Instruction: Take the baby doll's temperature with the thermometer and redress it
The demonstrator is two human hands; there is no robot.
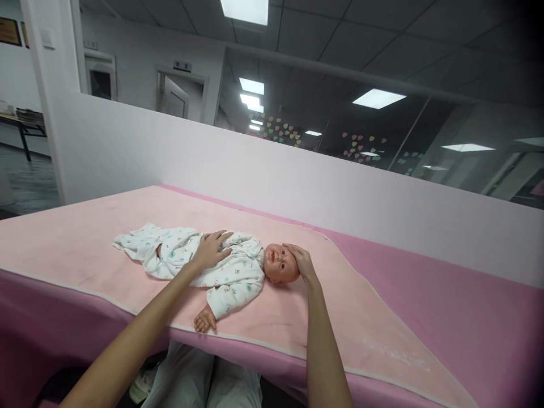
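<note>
A baby doll (278, 263) lies on its back, its head towards the right. It wears a white printed sleepsuit (238, 275) with long sleeves and legs. My left hand (210, 250) rests flat on the doll's belly, fingers spread. Against the top of the doll's head lies my right hand (301, 259), its fingers stretched over the forehead and its palm at the crown. One doll hand (205, 318) sticks out of the near sleeve, palm up. The doll's far arm is mostly hidden.
The doll lies on a peach pad (340, 317) with a pale edge, spread over a pink cloth (408, 272) on the table. Behind it runs a white low wall (272, 170) with glass above. My legs (212, 377) are under the near edge.
</note>
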